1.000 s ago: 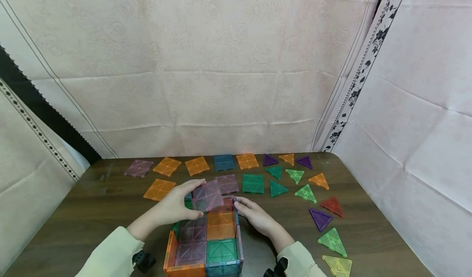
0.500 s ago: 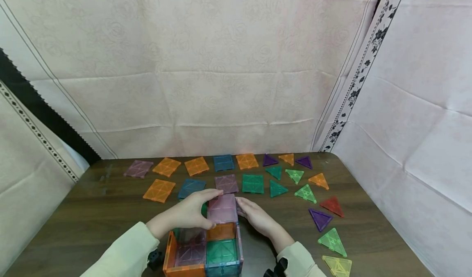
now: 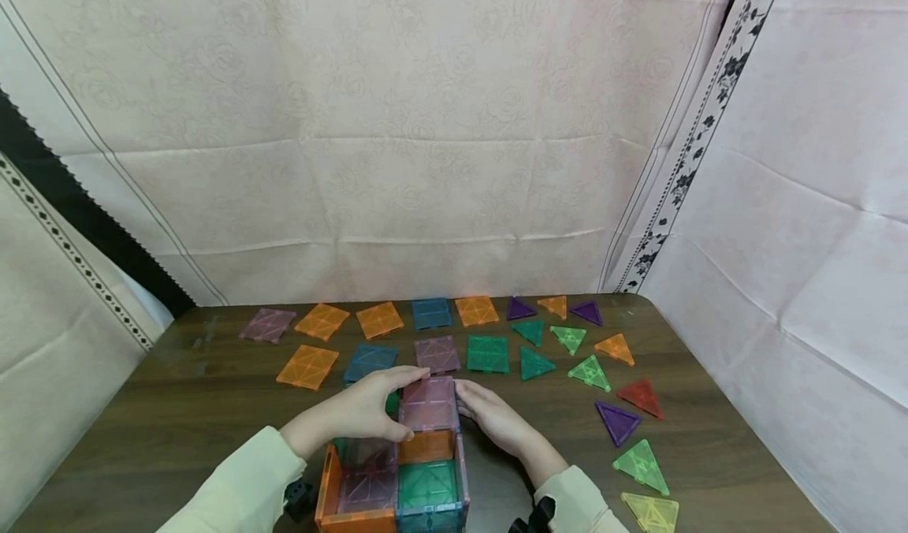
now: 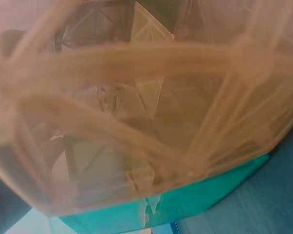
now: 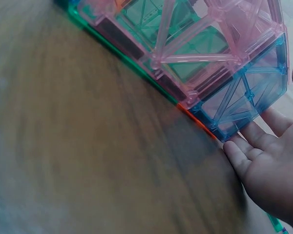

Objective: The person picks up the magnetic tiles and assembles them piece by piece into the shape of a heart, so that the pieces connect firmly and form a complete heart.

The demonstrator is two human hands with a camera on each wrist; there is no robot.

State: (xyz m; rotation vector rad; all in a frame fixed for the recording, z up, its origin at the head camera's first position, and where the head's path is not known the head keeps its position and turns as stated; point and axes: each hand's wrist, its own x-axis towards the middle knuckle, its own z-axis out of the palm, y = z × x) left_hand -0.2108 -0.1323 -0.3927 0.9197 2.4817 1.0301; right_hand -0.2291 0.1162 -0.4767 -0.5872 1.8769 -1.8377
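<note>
My left hand (image 3: pixel 358 411) reaches over a low box of translucent magnetic tiles and pinches a pinkish-purple square tile (image 3: pixel 429 405) between fingers and thumb. That tile lies across the box's far right corner. My right hand (image 3: pixel 494 421) rests against the right side of the box near that corner. In the right wrist view, my right fingers (image 5: pixel 254 136) touch a blue tile (image 5: pixel 251 92) of the wall. An orange wall (image 3: pixel 355 520) forms the near left end. A green tile (image 3: pixel 427 482) shows inside. Close up in the left wrist view, an orange tile (image 4: pixel 136 61) blurs the inside.
Behind the box lie several loose square tiles, among them a blue one (image 3: pixel 371 359), a green one (image 3: pixel 487 354) and an orange one (image 3: pixel 307 367). Several triangular tiles (image 3: pixel 617 423) spread down the right of the wooden table (image 3: pixel 177 438). White cloth (image 3: pixel 454 139) hangs behind.
My left hand has moved right with the purple square tile and laid it over the box's far right corner. A blue loose tile came into sight behind it. The right hand has stayed put.
</note>
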